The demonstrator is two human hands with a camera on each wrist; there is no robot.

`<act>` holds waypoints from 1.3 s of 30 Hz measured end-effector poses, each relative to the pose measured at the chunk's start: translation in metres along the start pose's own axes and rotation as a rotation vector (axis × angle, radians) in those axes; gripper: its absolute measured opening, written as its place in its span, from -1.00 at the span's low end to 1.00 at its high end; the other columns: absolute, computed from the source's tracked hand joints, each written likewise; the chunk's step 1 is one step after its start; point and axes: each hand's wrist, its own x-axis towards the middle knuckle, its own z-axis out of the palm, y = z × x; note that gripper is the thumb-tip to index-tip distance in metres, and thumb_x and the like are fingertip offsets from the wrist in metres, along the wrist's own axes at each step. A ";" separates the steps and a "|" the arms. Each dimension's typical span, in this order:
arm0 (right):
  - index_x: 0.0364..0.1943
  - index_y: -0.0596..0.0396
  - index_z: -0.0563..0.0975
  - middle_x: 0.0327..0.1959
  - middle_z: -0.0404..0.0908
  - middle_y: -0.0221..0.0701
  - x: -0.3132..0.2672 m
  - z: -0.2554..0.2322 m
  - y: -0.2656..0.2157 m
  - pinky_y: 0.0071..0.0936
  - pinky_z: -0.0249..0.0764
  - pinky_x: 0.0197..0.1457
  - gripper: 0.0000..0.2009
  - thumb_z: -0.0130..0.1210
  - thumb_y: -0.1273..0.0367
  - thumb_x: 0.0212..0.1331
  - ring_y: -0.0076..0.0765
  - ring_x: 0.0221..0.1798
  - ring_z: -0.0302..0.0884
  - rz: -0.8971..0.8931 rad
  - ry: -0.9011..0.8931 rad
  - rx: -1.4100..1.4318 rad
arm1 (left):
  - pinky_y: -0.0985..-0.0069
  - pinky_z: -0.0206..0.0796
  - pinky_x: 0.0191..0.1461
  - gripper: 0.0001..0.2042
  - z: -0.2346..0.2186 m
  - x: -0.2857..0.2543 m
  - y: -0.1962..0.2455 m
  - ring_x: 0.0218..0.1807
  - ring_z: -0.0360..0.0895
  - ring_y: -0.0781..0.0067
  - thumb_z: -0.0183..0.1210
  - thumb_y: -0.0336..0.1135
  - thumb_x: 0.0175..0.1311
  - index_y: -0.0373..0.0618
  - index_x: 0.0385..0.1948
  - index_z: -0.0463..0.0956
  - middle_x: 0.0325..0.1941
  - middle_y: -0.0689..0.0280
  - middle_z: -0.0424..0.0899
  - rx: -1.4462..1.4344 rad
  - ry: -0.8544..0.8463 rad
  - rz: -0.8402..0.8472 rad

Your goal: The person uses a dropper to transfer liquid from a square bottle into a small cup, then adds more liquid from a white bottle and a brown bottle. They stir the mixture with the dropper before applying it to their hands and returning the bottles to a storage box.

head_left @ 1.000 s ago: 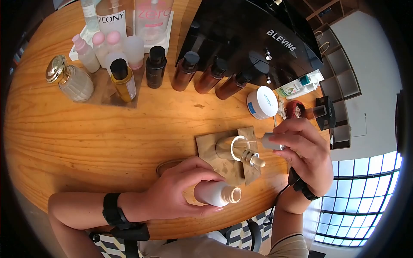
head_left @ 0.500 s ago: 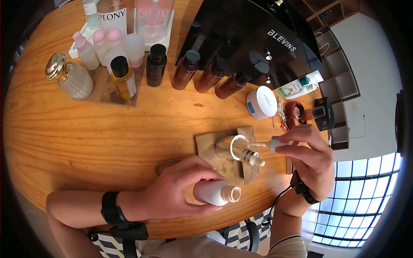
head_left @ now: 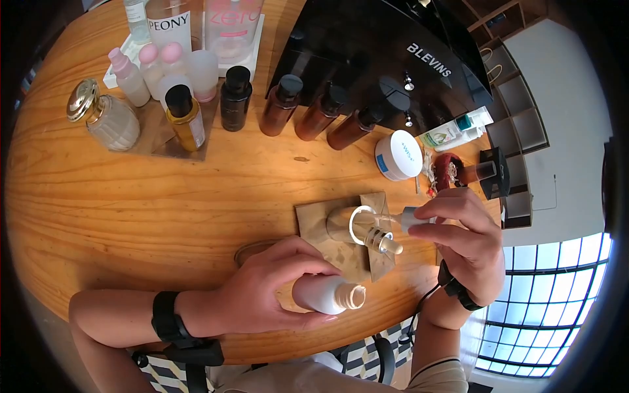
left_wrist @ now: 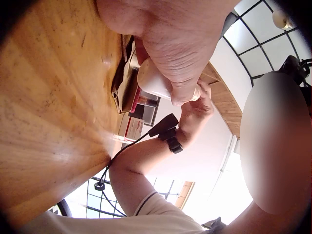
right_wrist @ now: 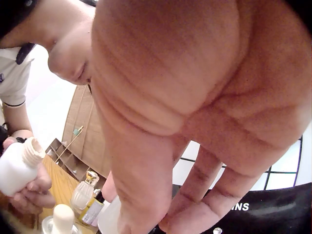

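My left hand (head_left: 278, 285) grips a white bottle (head_left: 318, 295) around its body. The bottle is tilted to the right, its uncapped neck showing a beige threaded rim. In my right hand (head_left: 468, 239), thumb and fingers pinch a pale grey dropper cap (head_left: 414, 218). Its thin stem points left at the mouth of an open, gold-tinted cup (head_left: 344, 226) with a white rim, overlapping that mouth in the head view. Right against the cup is another dropper top (head_left: 392, 246), with a cream bulb and a metallic collar. In the right wrist view, my palm hides most of the pinched cap.
Folded brown paper (head_left: 311, 219) lies under the cup on the wooden table (head_left: 164, 223). Behind stand several dark brown bottles (head_left: 280, 108), a white jar (head_left: 398, 156) and a black BLEVINS box (head_left: 367, 52). More bottles, including a gold-capped one (head_left: 118, 124), crowd the back left.
My right hand drew the dropper cap a little to the right, away from the cup, then brought it back left. The left hand and white bottle stay almost still.
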 end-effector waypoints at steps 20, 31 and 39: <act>-0.14 0.25 0.66 -0.12 0.51 -0.26 0.011 0.001 -0.003 -0.34 0.51 -0.20 -0.72 0.30 0.58 -0.01 -0.26 -0.25 0.57 0.112 -0.068 0.039 | 0.38 0.45 0.08 -0.56 0.001 0.000 0.000 0.01 0.58 0.27 0.50 -0.24 0.07 -0.14 -0.02 0.58 -0.03 0.23 0.56 -0.010 -0.001 0.003; -0.11 0.15 0.61 -0.18 0.48 -0.34 0.021 0.010 -0.019 -0.37 0.56 -0.23 -0.72 0.31 0.43 0.05 -0.28 -0.24 0.61 0.110 -0.155 -0.326 | 0.41 0.45 0.07 -0.51 0.002 0.000 0.002 -0.01 0.58 0.32 0.56 -0.30 -0.02 -0.14 -0.01 0.62 -0.04 0.24 0.57 -0.015 0.016 0.000; -0.05 0.15 0.55 -0.22 0.44 -0.28 0.026 0.011 -0.025 -0.24 0.54 -0.07 -0.69 0.26 0.36 0.14 -0.14 -0.15 0.57 0.050 -0.207 -0.523 | 0.42 0.46 0.05 -0.51 0.003 0.000 0.000 -0.02 0.59 0.31 0.57 -0.28 -0.03 -0.14 -0.02 0.62 -0.04 0.23 0.57 0.003 0.029 0.032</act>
